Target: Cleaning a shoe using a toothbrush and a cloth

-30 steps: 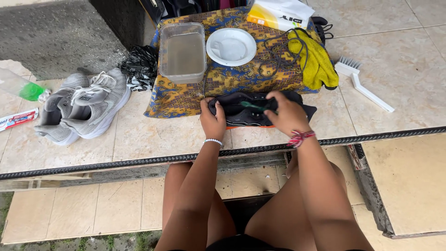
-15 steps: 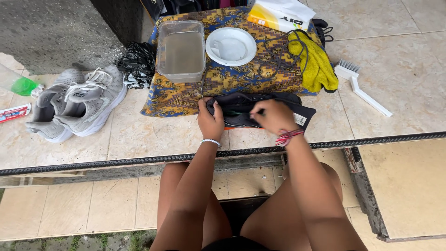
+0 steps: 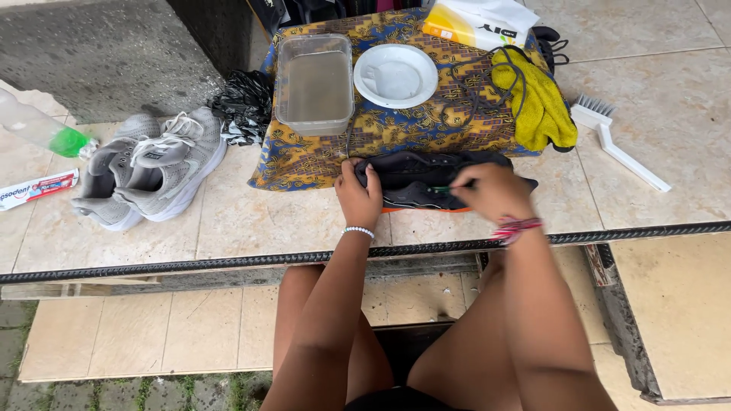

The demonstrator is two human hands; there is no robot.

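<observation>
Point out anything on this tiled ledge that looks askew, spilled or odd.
Little stands out. The clear tub holds cloudy, murky water. A loose black lace trails over the yellow cloth. The left hand steadies the black shoe while the right hand, blurred, holds something thin and green against it. No spill shows.

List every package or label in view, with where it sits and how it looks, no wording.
Yellow and white printed bag: far edge of the patterned cloth, crumpled, dark lettering.
Red and white toothpaste box: left edge of the tiled ledge, long, flat.
Clear plastic bottle with green label: far left, lying down.
</observation>
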